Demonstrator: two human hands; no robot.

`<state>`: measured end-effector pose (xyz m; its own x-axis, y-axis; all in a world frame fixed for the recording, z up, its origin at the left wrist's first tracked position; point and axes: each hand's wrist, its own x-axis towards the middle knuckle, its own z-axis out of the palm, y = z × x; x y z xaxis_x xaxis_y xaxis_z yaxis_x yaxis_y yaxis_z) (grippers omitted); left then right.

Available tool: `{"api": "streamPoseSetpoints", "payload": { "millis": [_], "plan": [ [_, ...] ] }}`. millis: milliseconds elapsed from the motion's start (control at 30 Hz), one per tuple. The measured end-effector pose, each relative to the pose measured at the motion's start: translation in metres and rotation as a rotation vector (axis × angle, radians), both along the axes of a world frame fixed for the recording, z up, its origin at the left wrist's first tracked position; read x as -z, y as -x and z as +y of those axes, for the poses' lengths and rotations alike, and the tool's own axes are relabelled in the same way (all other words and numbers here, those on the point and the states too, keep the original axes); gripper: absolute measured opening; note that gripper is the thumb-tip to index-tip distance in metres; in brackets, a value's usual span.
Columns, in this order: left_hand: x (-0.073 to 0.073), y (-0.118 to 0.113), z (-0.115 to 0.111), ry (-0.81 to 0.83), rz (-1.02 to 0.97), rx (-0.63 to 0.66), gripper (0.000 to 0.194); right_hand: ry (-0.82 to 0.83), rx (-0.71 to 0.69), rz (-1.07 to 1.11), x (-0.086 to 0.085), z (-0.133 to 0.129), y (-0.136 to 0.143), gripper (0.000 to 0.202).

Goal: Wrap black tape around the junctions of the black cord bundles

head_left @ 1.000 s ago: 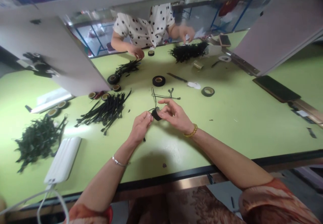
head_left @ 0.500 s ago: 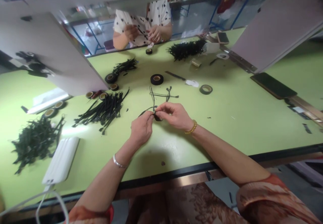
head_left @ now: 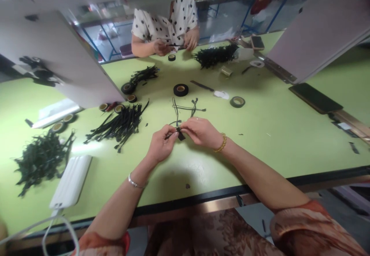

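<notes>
My left hand (head_left: pixel 160 146) and my right hand (head_left: pixel 201 132) meet over the green table (head_left: pixel 274 133), pinching a thin black wire bundle (head_left: pixel 185 109) whose loose ends trail away from me. Between the fingertips sits a small piece of black tape (head_left: pixel 180 134) on the wire. My left fingers grip the wire's near end; my right fingers close on the taped spot. A silver bangle is on my left wrist, a gold bracelet on my right.
A pile of black wires (head_left: pixel 120 125) lies left of my hands, another dark pile (head_left: pixel 40 161) far left beside a white power bank (head_left: pixel 71 181). Tape rolls (head_left: pixel 180 89) (head_left: pixel 237 102) sit beyond. A person in a dotted shirt (head_left: pixel 164 21) works opposite. A phone (head_left: pixel 315 99) lies right.
The tape roll seen in my right hand a second ago is no longer visible; both hands have closed together on the wire. The person opposite brought both hands together.
</notes>
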<state>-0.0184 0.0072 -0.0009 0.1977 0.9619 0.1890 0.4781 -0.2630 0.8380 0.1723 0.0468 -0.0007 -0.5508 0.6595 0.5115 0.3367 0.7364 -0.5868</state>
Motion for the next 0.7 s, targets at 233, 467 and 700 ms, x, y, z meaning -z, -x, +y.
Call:
{"api": "streamPoseSetpoints", "payload": {
  "millis": [233, 467, 700],
  "plan": [
    [0.001, 0.000, 0.000, -0.061, 0.092, 0.060, 0.016, 0.066, 0.014, -0.017, -0.004, -0.001, -0.002, 0.022],
    [0.006, 0.003, -0.001, -0.230, 0.350, 0.033, 0.020, 0.608, -0.065, 0.202, -0.010, -0.006, 0.000, 0.033],
    [0.014, 0.002, -0.004, -0.403, 0.566, 0.148, 0.027, 1.045, -0.009, 0.391, -0.007, -0.005, 0.006, 0.033]
  ]
}}
